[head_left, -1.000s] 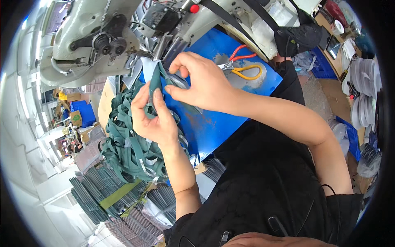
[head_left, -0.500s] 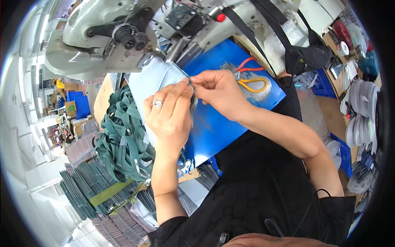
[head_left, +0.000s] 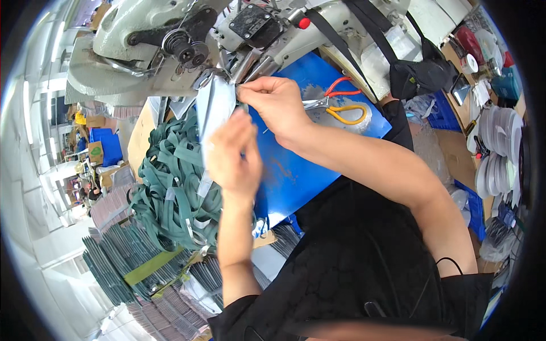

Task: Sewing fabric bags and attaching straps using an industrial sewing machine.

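A pale blue-grey fabric piece (head_left: 216,105) stands folded and narrow beneath the head of the sewing machine (head_left: 187,48). My right hand (head_left: 277,111) pinches its right edge, thumb and fingers together, close to the metal parts of the machine. Lower down, my left hand (head_left: 234,156) is smeared by motion against the fabric's lower part, so its grip does not show. Scissors (head_left: 327,104) with one red and one yellow handle lie to the right of my right hand on a blue board (head_left: 296,176).
A heap of dark green straps (head_left: 176,176) sits left of my left forearm. Below it are stacks of flat green and pinkish pieces (head_left: 122,256). Black straps with a pouch (head_left: 421,77) hang at the upper right, near white spools (head_left: 500,153).
The fabric has turned from spread out to narrow and folded. My right hand moved up and left with its edge; my left hand dropped away from the right and blurred.
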`<act>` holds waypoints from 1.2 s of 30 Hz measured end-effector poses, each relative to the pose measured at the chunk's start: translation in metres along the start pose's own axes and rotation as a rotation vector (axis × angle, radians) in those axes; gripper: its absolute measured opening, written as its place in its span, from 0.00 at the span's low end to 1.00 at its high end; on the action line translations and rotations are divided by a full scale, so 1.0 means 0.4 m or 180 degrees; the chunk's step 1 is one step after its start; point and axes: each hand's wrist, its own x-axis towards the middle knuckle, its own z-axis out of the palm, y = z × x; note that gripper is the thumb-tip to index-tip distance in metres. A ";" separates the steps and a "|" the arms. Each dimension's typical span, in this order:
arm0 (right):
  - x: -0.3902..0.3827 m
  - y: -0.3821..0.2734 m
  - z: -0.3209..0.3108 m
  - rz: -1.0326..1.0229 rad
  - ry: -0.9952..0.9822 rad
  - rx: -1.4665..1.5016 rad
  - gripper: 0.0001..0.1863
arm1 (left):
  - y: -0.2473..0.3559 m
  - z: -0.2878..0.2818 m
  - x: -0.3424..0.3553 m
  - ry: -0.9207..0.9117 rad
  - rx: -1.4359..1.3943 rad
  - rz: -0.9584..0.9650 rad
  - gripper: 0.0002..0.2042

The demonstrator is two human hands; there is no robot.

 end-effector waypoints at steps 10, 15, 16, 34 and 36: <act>0.003 -0.018 -0.003 0.0058 -0.0151 -0.0594 0.11 | -0.189 -0.003 -0.049 -0.0801 -0.1918 -0.2628 0.19; -0.003 -0.041 -0.010 -0.0024 -0.0133 -0.0835 0.11 | -0.311 -0.026 0.014 -0.0868 -0.4522 -0.3342 0.15; -0.004 -0.043 -0.009 -0.0029 -0.0151 -0.0871 0.11 | -0.312 -0.013 0.014 -0.0289 -0.5019 -0.3735 0.17; -0.017 -0.042 0.017 0.0640 -0.0145 -0.0251 0.09 | -0.169 0.088 -0.242 -0.0862 -0.0495 -0.2044 0.11; -0.018 -0.056 0.009 0.0664 -0.0128 -0.0301 0.08 | -0.120 0.016 -0.152 -0.0676 -0.0434 -0.1376 0.13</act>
